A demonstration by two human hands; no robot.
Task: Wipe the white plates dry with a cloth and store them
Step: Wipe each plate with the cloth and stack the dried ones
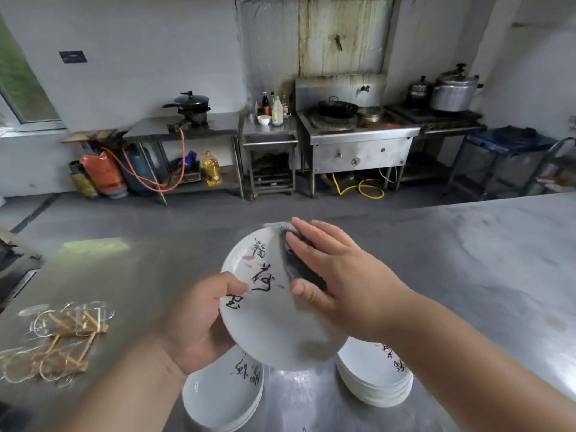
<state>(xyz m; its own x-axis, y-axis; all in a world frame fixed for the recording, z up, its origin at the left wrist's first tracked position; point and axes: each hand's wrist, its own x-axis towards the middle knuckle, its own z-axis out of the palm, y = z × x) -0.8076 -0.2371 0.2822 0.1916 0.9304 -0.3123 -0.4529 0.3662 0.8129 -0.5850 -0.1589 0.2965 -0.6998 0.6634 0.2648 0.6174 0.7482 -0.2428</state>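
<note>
Steel surface (149, 275) carries the left stack (218, 397) and right stack (374, 378), one under each wrist. Above and between them, my left hand (199, 319) grips the tilted white plate (271, 325) by its left rim. My right hand (336, 275), fingers flat, presses the cloth (296, 271) on its far side.

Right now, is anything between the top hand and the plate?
Yes. A dark grey cloth lies between the right hand and the white round plate with black writing, pressed against the plate's upper right side. The left hand grips the plate's edge directly.
</note>
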